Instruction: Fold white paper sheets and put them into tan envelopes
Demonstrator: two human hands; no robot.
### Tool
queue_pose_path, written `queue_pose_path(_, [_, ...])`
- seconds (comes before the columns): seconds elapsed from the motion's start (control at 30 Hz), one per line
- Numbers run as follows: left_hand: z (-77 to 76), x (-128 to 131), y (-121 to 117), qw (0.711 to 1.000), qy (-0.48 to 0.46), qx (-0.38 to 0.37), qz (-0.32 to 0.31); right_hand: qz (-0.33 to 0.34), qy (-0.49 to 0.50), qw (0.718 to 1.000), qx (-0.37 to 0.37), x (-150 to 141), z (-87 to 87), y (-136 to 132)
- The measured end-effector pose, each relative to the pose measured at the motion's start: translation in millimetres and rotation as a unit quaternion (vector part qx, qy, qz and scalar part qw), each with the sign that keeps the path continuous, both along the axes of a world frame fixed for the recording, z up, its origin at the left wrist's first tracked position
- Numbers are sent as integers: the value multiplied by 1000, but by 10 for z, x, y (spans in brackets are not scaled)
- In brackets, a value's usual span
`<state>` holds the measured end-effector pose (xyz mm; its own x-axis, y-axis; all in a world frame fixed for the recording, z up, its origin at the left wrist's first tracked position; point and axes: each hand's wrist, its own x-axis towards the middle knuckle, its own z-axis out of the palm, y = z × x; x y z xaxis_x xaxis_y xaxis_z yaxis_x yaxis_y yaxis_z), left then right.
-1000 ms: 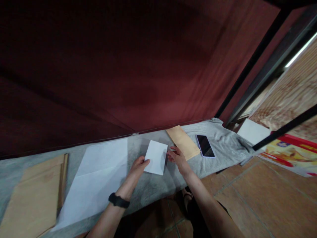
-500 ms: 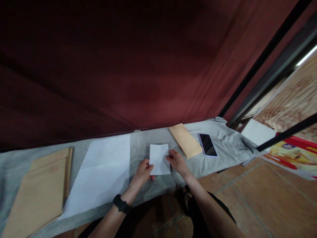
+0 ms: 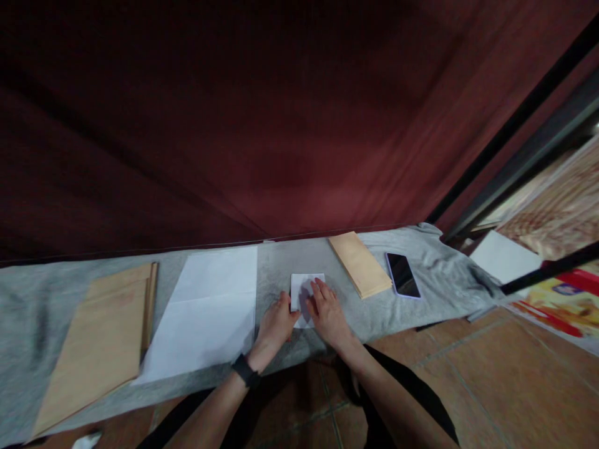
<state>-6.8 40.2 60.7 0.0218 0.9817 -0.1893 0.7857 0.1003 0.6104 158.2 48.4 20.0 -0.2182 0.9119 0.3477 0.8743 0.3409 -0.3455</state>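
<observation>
A small folded sheet of white paper (image 3: 301, 285) lies on the grey cloth in front of me. At its left edge is my left hand (image 3: 277, 320), thumb on top and fingers curled around that edge. My right hand (image 3: 326, 312) rests on the paper's right part with its fingers stretched out flat, covering some of it. To the left lies a stack of large white sheets (image 3: 210, 305). Beyond my right hand are several brown envelopes (image 3: 359, 265), with a phone (image 3: 403, 275) beside them.
Large brown paper envelopes (image 3: 103, 337) lie at the far left of the cloth-covered table (image 3: 444, 274). A dark red curtain (image 3: 281, 143) hangs along the back. Black poles (image 3: 515, 121) and a colourful printed board (image 3: 561, 305) stand at the right, above a tiled floor (image 3: 468, 374).
The paper was held up by both hands and now lies lower on the cloth. My right hand has gone from pinching its right edge to lying flat on it. The view has shifted slightly.
</observation>
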Motion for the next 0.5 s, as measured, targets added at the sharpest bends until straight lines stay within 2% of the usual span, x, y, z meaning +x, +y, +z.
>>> queue_pose_path(0.13, [71, 45, -52, 984, 163, 72, -13, 1, -77, 997, -3, -83, -103, -101])
queue_pose_path(0.2, [58, 146, -56, 976, 169, 136, -30, 3, -110, 994, -14, -75, -120, -118])
queue_pose_path(0.3, [-56, 353, -10, 959, 132, 230, -96, 21, -161, 986, -31, -47, -112, -128])
queue_pose_path(0.4, [-223, 512, 82, 955, 127, 235, -127, 29, -184, 982, -44, -37, -86, -138])
queue_pose_path(0.5, [-332, 561, 174, 965, 131, 203, -105, 26, -182, 982, -52, -44, -54, -143])
